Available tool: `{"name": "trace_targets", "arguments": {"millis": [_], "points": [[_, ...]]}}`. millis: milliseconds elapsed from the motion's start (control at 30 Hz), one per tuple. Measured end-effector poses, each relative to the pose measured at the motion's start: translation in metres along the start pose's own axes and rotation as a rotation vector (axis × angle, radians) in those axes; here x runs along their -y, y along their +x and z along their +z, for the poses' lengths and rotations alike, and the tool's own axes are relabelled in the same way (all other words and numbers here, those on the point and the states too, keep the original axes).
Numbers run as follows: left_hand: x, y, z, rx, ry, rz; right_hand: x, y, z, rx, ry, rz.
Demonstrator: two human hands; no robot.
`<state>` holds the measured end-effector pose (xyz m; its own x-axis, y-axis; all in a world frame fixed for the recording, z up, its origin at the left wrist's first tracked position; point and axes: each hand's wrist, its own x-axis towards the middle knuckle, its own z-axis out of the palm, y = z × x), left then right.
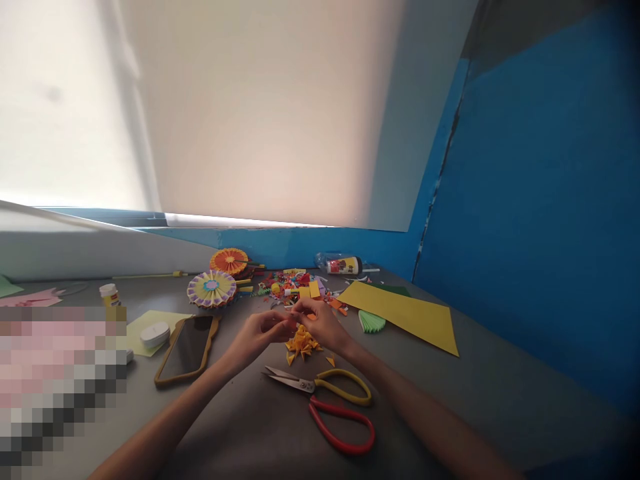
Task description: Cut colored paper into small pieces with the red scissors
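Grip: left hand [265, 330] and right hand [315, 317] meet; cannot tell if pinching anything.
Orange paper pieces [303, 343]: heaped just below grip, right hand nearer.
Scissors [303, 385]: near side of grip, blades pointing left.

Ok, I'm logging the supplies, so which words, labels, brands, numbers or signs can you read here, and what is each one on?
None can be read with certainty.
Bottle lying at the back: dark marks on a yellow-and-white label, too blurred to read.
Small white-capped bottle: label too small to read.
Phone: dark screen, no legible text.
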<state>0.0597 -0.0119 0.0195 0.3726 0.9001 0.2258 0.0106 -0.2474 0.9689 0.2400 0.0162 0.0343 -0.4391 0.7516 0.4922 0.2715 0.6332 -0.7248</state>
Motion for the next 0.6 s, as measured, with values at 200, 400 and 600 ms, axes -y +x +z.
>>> {"name": "trace_targets", "arguments": {"millis": [200, 400, 600], "points": [[-0.004, -0.003, -0.002, -0.097, 0.125, 0.052, 0.003, -0.001, -0.004, 0.076, -0.048, -0.150], [-0.007, -0.005, -0.005, -0.080, 0.231, 0.095, 0.005, -0.003, -0.008, 0.121, -0.161, -0.294], [-0.011, -0.007, -0.007, -0.067, 0.312, 0.103, 0.003, -0.003, -0.013, 0.153, -0.357, -0.406]]}}
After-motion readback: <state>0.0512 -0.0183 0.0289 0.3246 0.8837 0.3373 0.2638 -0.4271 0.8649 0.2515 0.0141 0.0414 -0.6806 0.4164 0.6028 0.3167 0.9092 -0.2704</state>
